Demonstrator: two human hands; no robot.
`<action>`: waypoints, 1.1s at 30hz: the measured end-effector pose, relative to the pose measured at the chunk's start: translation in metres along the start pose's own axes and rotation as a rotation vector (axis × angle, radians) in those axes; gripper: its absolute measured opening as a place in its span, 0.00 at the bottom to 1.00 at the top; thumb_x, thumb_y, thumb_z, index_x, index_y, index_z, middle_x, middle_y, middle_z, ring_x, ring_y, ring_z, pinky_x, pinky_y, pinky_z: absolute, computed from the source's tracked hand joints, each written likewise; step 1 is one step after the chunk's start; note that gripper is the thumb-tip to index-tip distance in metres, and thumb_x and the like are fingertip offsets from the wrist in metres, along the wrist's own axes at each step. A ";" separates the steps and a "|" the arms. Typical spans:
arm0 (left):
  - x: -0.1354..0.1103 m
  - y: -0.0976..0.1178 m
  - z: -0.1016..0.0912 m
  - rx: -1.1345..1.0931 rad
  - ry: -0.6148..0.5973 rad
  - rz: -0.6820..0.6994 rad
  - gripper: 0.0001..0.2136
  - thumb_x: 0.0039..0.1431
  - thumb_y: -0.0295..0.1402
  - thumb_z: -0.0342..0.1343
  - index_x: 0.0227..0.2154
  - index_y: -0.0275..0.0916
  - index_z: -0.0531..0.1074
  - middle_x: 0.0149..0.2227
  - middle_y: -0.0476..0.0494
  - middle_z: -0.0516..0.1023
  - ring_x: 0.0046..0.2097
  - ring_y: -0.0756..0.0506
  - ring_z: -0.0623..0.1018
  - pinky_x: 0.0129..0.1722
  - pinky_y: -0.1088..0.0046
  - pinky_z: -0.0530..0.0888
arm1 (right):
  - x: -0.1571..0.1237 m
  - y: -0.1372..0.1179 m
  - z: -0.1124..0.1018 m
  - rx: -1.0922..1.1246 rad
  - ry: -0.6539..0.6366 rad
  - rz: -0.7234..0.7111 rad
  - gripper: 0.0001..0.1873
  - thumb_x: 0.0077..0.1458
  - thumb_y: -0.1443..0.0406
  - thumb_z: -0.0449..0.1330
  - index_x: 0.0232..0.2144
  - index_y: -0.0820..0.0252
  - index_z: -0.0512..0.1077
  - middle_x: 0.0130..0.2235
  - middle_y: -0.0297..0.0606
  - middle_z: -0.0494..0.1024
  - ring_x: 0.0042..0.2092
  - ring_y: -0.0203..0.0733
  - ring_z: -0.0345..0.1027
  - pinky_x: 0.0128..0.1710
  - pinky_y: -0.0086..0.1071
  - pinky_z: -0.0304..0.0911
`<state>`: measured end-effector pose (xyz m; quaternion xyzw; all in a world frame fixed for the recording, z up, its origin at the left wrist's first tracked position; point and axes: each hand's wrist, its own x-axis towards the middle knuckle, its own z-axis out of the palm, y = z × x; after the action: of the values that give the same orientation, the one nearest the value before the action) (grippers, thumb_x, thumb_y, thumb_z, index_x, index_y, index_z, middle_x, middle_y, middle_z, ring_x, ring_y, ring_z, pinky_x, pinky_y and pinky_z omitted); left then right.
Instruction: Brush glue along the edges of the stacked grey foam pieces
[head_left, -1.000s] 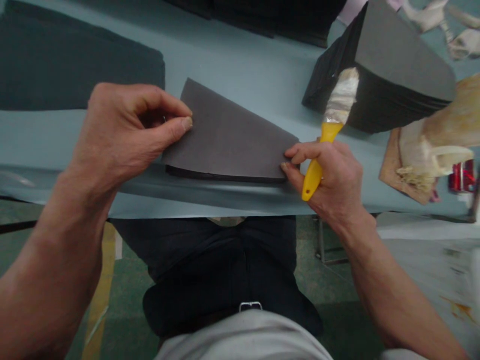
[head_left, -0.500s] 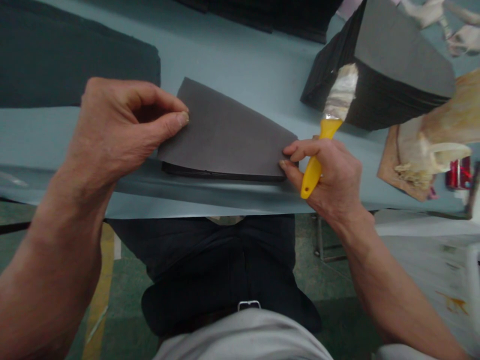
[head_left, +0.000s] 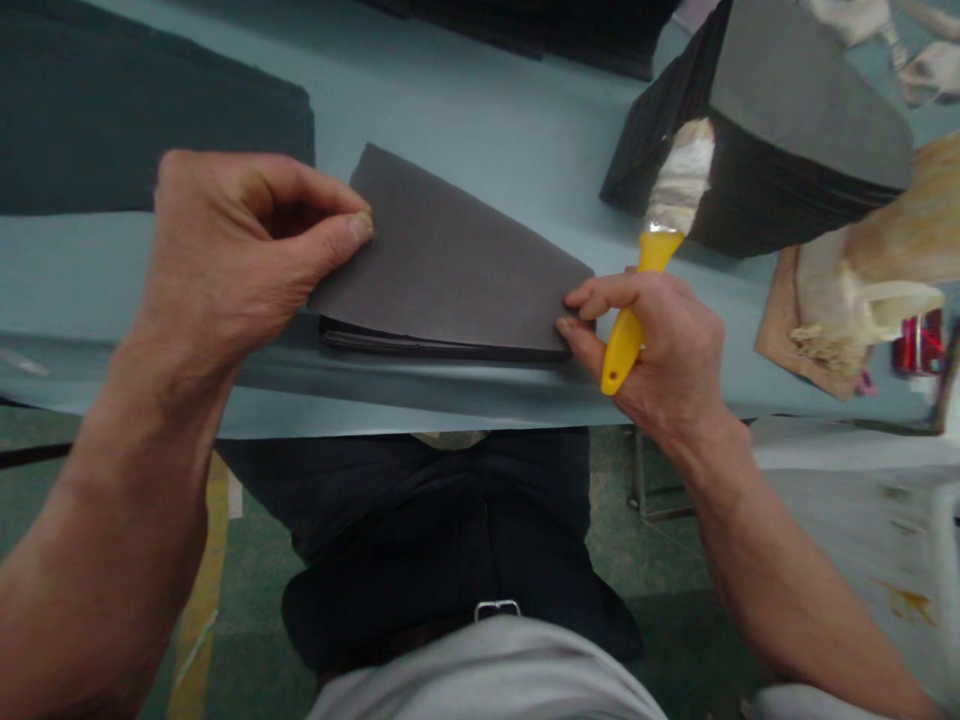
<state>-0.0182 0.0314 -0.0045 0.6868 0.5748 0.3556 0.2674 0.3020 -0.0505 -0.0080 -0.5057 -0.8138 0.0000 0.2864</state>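
Note:
A small stack of dark grey tapered sheets [head_left: 457, 260] lies near the table's front edge. My left hand [head_left: 247, 250] is closed, thumb and forefinger pinching the top sheet at its left edge. That side of the sheet is lifted a little, and layers show in the gap below. My right hand [head_left: 652, 345] is closed around the yellow handle of a paintbrush [head_left: 660, 245], whose pale, caked bristles point up and away. Thumb and forefinger of this same hand also pinch the narrow right end of the sheets.
A tall stack of grey pieces [head_left: 810, 120] stands at the back right. Beside it are a crusted pale container [head_left: 900, 215] on a brown board [head_left: 776, 330] and a red can [head_left: 919, 345]. Dark material [head_left: 150, 120] lies on the left, more black pieces [head_left: 525, 20] at the back.
My left hand has shifted slightly left with the sheet's edge, and the gap under the top sheet is wider. My right hand and the paintbrush have hardly moved.

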 end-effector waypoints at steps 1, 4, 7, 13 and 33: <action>0.000 0.000 0.000 -0.002 0.001 0.003 0.13 0.60 0.41 0.68 0.42 0.39 0.88 0.35 0.48 0.86 0.35 0.50 0.79 0.42 0.70 0.79 | 0.000 0.000 0.000 -0.002 0.007 -0.009 0.09 0.64 0.65 0.68 0.39 0.49 0.71 0.41 0.36 0.87 0.40 0.52 0.80 0.42 0.48 0.71; -0.001 0.000 0.000 0.000 0.008 0.010 0.13 0.59 0.41 0.68 0.42 0.40 0.88 0.33 0.51 0.85 0.35 0.50 0.79 0.45 0.67 0.80 | 0.000 0.000 0.001 -0.003 0.005 0.004 0.08 0.64 0.65 0.68 0.39 0.48 0.71 0.41 0.35 0.86 0.40 0.51 0.80 0.42 0.48 0.71; -0.001 0.000 0.000 -0.011 0.005 -0.002 0.14 0.57 0.43 0.68 0.41 0.41 0.88 0.34 0.51 0.85 0.35 0.49 0.80 0.47 0.64 0.81 | 0.000 0.000 0.001 0.003 0.004 0.022 0.08 0.65 0.64 0.68 0.39 0.48 0.71 0.41 0.35 0.86 0.40 0.51 0.80 0.42 0.48 0.70; 0.003 0.007 0.000 -0.033 0.006 0.014 0.12 0.58 0.42 0.68 0.40 0.40 0.88 0.33 0.47 0.84 0.32 0.48 0.75 0.39 0.62 0.79 | 0.000 0.000 0.002 0.029 0.012 0.009 0.08 0.63 0.65 0.69 0.39 0.49 0.72 0.40 0.37 0.86 0.40 0.52 0.79 0.42 0.48 0.70; 0.007 0.016 -0.001 0.016 0.004 -0.086 0.12 0.58 0.42 0.68 0.40 0.42 0.88 0.34 0.46 0.84 0.36 0.42 0.81 0.46 0.50 0.82 | -0.002 0.000 0.002 0.113 0.000 0.074 0.09 0.62 0.65 0.69 0.39 0.49 0.72 0.40 0.37 0.85 0.41 0.53 0.79 0.43 0.48 0.72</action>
<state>-0.0091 0.0346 0.0101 0.6627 0.6072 0.3407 0.2758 0.3014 -0.0519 -0.0110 -0.5184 -0.7932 0.0567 0.3144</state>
